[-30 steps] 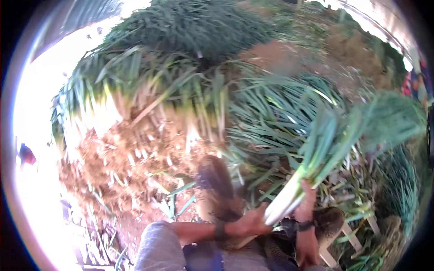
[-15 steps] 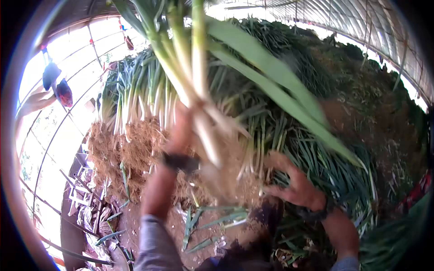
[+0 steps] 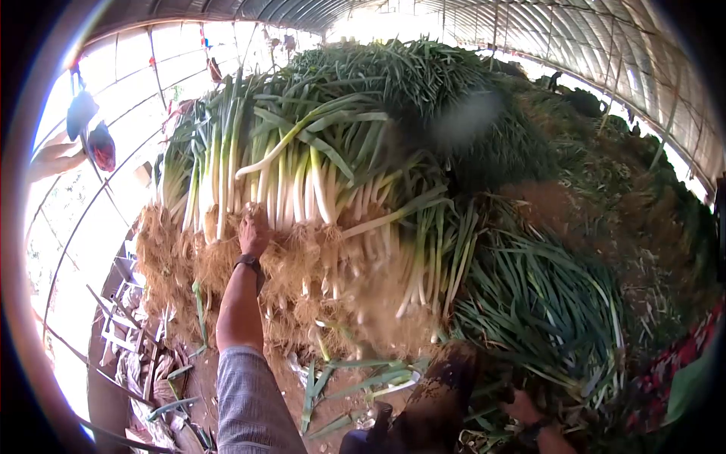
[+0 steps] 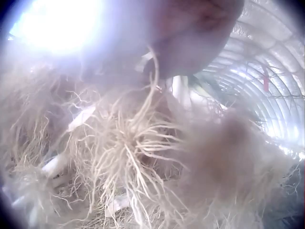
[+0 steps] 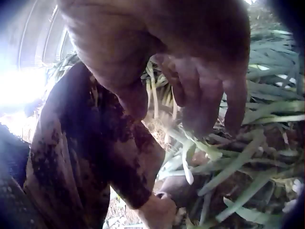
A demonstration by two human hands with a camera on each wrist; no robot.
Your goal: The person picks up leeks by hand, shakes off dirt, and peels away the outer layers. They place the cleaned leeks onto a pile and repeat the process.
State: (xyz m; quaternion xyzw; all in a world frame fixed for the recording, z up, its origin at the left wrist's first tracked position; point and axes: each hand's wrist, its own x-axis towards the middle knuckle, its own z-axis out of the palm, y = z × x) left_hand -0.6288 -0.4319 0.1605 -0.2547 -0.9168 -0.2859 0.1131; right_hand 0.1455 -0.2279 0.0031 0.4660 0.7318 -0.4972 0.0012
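My left hand (image 3: 255, 231) reaches into the front of a stack of leeks (image 3: 310, 189), its fingers among the white stem bases just above the shaggy roots (image 3: 295, 257). In the left wrist view, pale stringy roots (image 4: 128, 143) spread below the blurred hand (image 4: 195, 38); I cannot tell whether its fingers close round a stem. My right hand (image 3: 523, 408) hangs low by my dirt-stained boot (image 3: 431, 401). The right wrist view shows that hand (image 5: 190, 90) with fingers pointing loosely down, nothing in them, over scattered green leaves (image 5: 238, 167).
Right of the stack lies a heap of green leaves (image 3: 544, 303). More leeks rise behind, beneath a curved greenhouse roof (image 3: 605, 45). Cut leaf pieces (image 3: 325, 386) litter the soil before me. Dark items (image 3: 91, 129) hang at the left; red patterned cloth (image 3: 673, 371) is at the far right.
Both hands held a leek bunch low at the right; then the left hand lifted leeks across the view. Now the left hand is at the stack's roots, and the right has dropped lower.
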